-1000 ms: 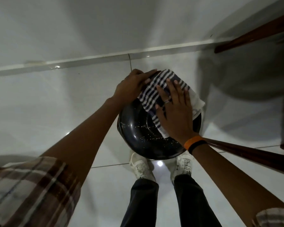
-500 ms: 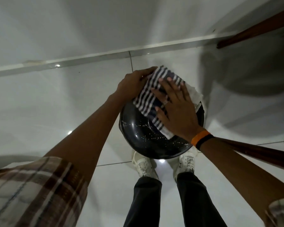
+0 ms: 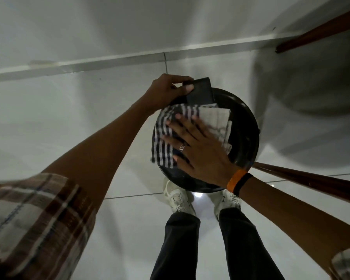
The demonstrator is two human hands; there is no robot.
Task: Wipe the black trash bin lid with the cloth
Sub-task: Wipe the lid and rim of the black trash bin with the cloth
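The round black trash bin lid [image 3: 243, 126] stands just in front of my feet on the white floor. A striped dark-and-white cloth [image 3: 166, 142] lies across its left and middle part. My right hand [image 3: 198, 150] lies flat on the cloth, fingers spread and pointing left, an orange and black band on the wrist. My left hand [image 3: 168, 91] grips the black hinge block [image 3: 200, 92] at the lid's far edge. The near-left part of the lid is hidden under the cloth and hand.
White tiled floor [image 3: 69, 122] runs to a skirting and wall [image 3: 109, 27] beyond the bin. A brown wooden furniture leg [image 3: 311, 182] slants in from the right close to the bin, another brown rail [image 3: 319, 29] at the top right. My shoes [image 3: 179, 197] touch the bin's base.
My right hand has slid the cloth from the lid's far edge down and to the left. The hinge block, covered before, now shows, with my left hand still on it.
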